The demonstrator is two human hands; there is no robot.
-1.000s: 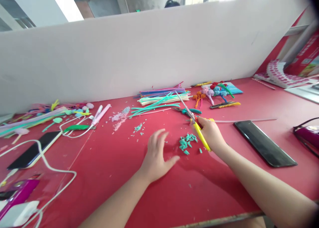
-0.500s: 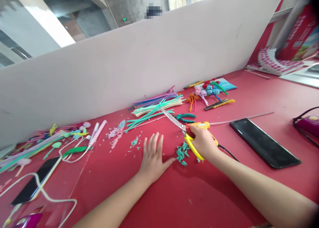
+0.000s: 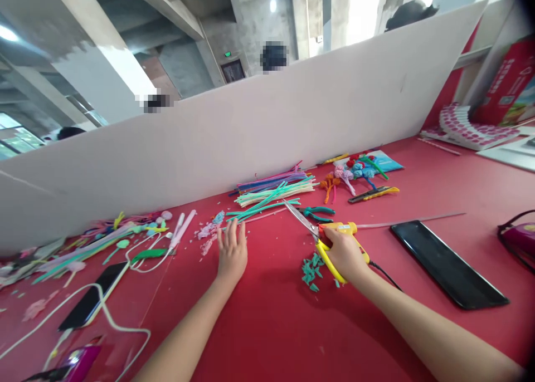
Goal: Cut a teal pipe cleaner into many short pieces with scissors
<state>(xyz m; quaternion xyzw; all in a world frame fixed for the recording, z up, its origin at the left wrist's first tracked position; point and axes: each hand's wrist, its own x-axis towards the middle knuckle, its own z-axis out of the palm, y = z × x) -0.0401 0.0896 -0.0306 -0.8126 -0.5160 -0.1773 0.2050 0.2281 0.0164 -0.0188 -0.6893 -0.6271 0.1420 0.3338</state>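
My right hand [image 3: 346, 255] is closed around the yellow handles of the scissors [image 3: 301, 219], whose blades point away toward the pipe cleaners [image 3: 271, 195]. Below the scissors lies a small heap of cut teal pieces [image 3: 312, 270]. My left hand [image 3: 232, 254] rests palm down with fingers slightly apart, beside pink and blue fluff scraps [image 3: 210, 230]. Loose teal bits seen there before are no longer visible; the hand covers that spot. Just beyond my right hand sits a yellow glue gun [image 3: 340, 227], partly hidden by it, with a long glue stick at its back.
Teal pliers [image 3: 320, 212], a utility knife [image 3: 374, 194] and small pipe-cleaner flowers [image 3: 345, 176] lie farther back. A black phone [image 3: 449, 265] is at right; another phone [image 3: 94, 298] and a white cable [image 3: 112, 318] are at left. A white partition [image 3: 251, 131] stands behind.
My left hand has moved left and away from me, from beside the teal heap toward the pink scraps. My right hand keeps the scissors in place. The camera view has tilted up.
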